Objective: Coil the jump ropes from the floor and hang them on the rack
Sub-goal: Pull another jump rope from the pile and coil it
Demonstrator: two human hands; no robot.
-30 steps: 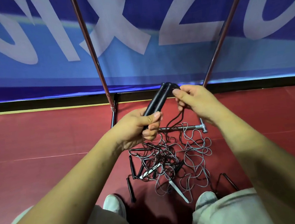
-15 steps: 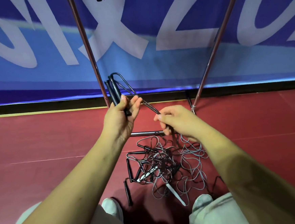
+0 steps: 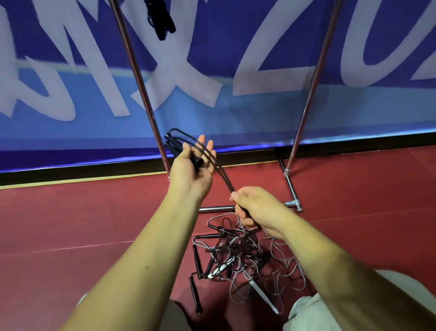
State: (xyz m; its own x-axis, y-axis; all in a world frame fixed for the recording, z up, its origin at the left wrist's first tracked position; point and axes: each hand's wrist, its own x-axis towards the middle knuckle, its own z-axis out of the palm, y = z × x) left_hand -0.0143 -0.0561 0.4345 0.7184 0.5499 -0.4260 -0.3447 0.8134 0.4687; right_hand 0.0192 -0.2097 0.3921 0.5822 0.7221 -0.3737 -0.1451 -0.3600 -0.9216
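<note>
Black plastic handles of one jump rope lie side by side across the palm of the left hand, pinned there by the thumb, while the four fingers stand straight and a little spread, pointing up toward the banner. From the handle tops the doubled cord arcs over and runs down to the right hand, whose fingers are curled round it in a closed grip with the thumb on top. Below that hand the cord drops into the tangled pile of other ropes on the red floor, just in front of the base of the rack. The step in hand looks like the start of coiling this rope: the handles are gathered, but no loop is yet wound. One dark rope bundle hangs high up between the rack's poles, so the task seems early, with most ropes left on the floor. The next move probably calls for the right hand to draw the cord free of the pile and lay it in even loops over the left hand, whose straight fingers would have to close on each loop. Snagging on the neighbouring ropes is the likely trouble.
</note>
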